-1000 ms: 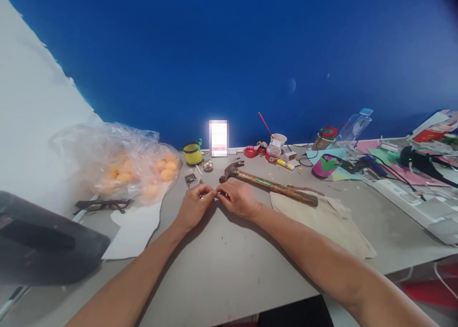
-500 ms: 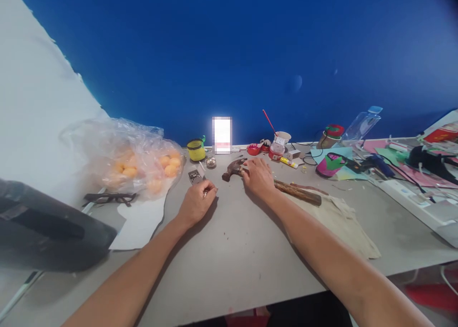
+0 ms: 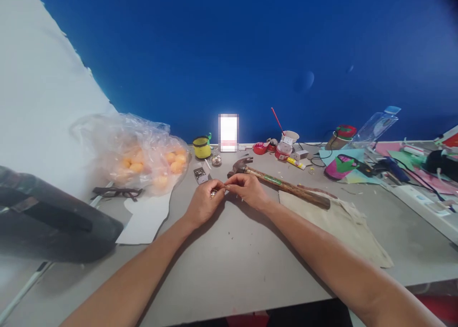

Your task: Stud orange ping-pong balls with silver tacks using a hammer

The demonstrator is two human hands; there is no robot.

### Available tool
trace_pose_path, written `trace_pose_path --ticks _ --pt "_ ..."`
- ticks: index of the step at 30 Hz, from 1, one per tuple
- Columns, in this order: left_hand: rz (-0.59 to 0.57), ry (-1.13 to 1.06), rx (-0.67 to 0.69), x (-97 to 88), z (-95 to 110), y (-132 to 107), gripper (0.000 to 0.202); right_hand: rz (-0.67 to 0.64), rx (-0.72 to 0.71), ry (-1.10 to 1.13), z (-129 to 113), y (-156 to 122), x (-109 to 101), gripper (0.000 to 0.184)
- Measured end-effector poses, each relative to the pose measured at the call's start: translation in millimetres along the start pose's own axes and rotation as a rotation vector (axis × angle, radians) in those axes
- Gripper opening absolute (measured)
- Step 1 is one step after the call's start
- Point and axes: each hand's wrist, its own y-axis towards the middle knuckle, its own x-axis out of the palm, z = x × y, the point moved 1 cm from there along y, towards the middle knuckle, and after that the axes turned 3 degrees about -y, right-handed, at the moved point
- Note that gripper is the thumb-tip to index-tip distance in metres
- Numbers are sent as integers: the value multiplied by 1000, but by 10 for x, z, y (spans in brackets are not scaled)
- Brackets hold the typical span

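Observation:
My left hand is closed around a small shiny round metal piece, mostly covered by the fingers. Against its fingertips, my right hand is pinched; whatever sits between that thumb and finger is too small to make out. A claw hammer with a worn wooden handle lies just behind and to the right of my right hand. Beyond my left hand are a small grey box with dark speckled contents and another shiny round object.
A beige cloth lies partly under the hammer handle. To the left are a bag of orange fruit, glasses and a dark cylinder. Along the blue wall stand a yellow pouch and red pots; a power strip is at right.
My right hand has left the hammer and moved left and toward me, meeting my left fingertips. The hammer lies where it was. My left hand still holds the round piece; the view has shifted slightly.

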Motion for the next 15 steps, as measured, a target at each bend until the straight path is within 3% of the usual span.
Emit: trace_pose_path --ticks 9,12,15 --pt "-59 -182 -109 16 9 7 32 43 -41 -255 -18 6 -8 9" --pt "-74 -457 -257 14 -7 7 40 27 68 -99 -1 13 -6 10" --pt "-36 -746 -346 -13 -18 22 33 35 184 144 43 30 -15 18"
